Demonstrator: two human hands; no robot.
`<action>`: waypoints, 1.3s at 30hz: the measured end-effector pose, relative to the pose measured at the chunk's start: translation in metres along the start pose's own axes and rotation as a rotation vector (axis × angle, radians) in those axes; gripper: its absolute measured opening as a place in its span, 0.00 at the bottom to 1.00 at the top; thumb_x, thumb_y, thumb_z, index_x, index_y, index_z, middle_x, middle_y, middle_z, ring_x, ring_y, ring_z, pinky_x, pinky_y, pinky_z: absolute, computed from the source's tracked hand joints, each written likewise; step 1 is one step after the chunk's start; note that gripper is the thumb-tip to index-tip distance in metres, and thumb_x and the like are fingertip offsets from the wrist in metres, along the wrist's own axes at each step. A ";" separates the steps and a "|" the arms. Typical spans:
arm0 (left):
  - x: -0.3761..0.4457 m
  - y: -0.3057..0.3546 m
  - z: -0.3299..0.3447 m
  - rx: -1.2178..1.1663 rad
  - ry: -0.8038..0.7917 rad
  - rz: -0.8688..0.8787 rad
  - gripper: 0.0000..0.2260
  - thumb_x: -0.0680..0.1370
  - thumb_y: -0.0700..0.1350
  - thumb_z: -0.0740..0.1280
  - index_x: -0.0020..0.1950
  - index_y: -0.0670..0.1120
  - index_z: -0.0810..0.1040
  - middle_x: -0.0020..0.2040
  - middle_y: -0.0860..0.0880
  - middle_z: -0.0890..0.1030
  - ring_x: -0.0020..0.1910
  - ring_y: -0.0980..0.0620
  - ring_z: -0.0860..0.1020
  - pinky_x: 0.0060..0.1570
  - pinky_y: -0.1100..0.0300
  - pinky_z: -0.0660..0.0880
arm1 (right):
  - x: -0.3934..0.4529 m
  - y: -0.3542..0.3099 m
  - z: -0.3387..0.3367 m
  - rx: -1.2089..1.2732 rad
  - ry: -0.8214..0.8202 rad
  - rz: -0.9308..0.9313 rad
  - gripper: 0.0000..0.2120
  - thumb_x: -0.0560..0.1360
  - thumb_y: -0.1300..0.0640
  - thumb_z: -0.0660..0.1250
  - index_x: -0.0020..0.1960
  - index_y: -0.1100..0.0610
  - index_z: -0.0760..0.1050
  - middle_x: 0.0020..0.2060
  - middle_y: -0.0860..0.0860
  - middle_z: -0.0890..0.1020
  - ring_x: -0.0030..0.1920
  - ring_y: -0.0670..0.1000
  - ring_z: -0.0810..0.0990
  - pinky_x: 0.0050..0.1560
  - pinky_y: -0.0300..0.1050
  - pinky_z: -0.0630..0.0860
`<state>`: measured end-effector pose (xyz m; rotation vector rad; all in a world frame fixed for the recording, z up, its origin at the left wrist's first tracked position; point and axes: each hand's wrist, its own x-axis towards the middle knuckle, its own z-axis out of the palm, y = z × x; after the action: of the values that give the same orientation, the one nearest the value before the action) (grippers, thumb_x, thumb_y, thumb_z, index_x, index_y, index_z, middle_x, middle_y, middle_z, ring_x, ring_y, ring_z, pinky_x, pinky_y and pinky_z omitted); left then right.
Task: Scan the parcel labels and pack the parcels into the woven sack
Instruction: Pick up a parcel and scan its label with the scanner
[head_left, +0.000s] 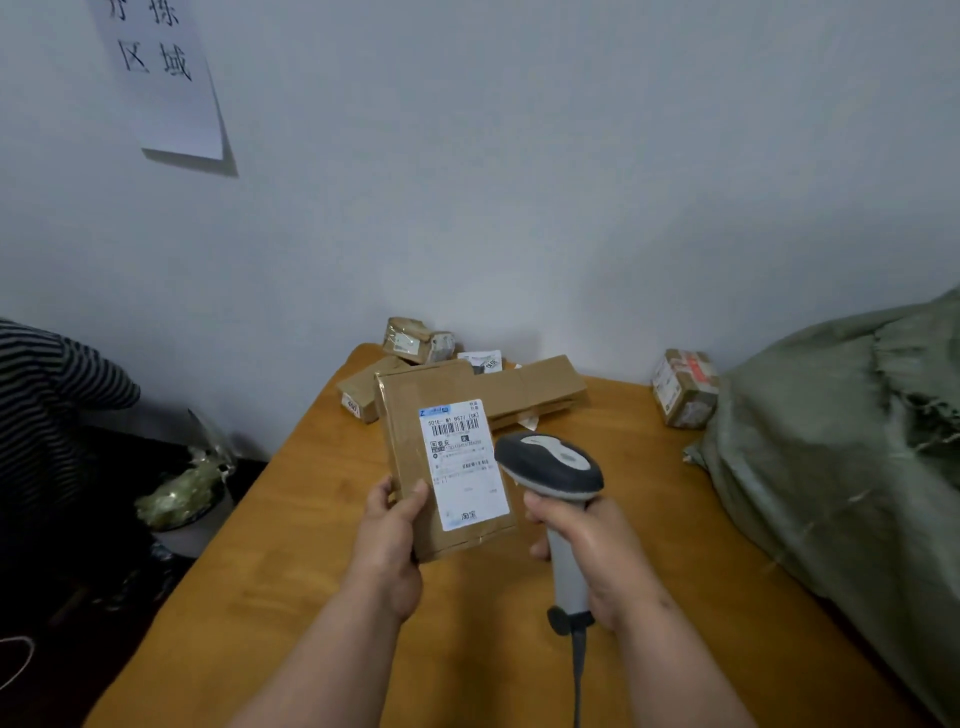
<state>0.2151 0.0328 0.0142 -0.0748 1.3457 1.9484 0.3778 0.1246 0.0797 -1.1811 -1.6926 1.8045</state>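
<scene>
Head view: you held a flat cardboard parcel up over the wooden table, your left hand pinching its lower left corner, thumb on the front face, fingers behind. Your right hand was wrapped round the handle of the scanner, whose head sat just beside the parcel's right edge, near the white label. No beam was visible, so you can't tell from this whether the scan had registered.

Progress, as a judgement: scanning stage for this parcel, packing not yet done for it. More parcels were left on the table: a pile of boxes at the far edge behind the held one, and one small taped box close to the woven sack. The sack lay on the right side of the table, already bulging, probably holding some parcels, though its contents were hidden.

Materials: parcel was a thin brown cardboard slab, clear tape over the seams, glossy paper label with a barcode. Scanner was smooth grey and white plastic, curved head, straight handle, cable off the bottom. Sack was dull green coarse weave, creased and slumped. Table was orange-brown wood, smooth.
</scene>
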 end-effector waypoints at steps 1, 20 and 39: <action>-0.002 -0.003 0.004 -0.008 0.006 -0.001 0.22 0.80 0.42 0.68 0.72 0.52 0.68 0.57 0.46 0.84 0.48 0.46 0.83 0.39 0.53 0.78 | -0.003 0.000 -0.005 0.002 -0.009 -0.002 0.24 0.61 0.42 0.76 0.54 0.49 0.80 0.38 0.43 0.86 0.35 0.49 0.82 0.48 0.52 0.78; -0.026 -0.022 0.035 -0.044 0.003 0.046 0.20 0.79 0.41 0.69 0.69 0.52 0.70 0.54 0.46 0.85 0.51 0.44 0.83 0.41 0.50 0.79 | -0.024 -0.014 -0.049 0.004 -0.073 -0.079 0.11 0.71 0.53 0.77 0.51 0.49 0.80 0.34 0.46 0.84 0.31 0.48 0.80 0.43 0.49 0.77; -0.039 -0.013 0.036 -0.097 0.030 0.050 0.16 0.79 0.40 0.68 0.64 0.55 0.72 0.55 0.45 0.85 0.54 0.42 0.83 0.47 0.47 0.80 | -0.028 -0.008 -0.060 -0.050 -0.124 -0.036 0.12 0.71 0.54 0.77 0.53 0.51 0.80 0.39 0.52 0.83 0.32 0.48 0.80 0.42 0.47 0.78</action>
<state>0.2633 0.0431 0.0377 -0.1186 1.2823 2.0615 0.4388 0.1408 0.1008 -1.0712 -1.8252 1.8584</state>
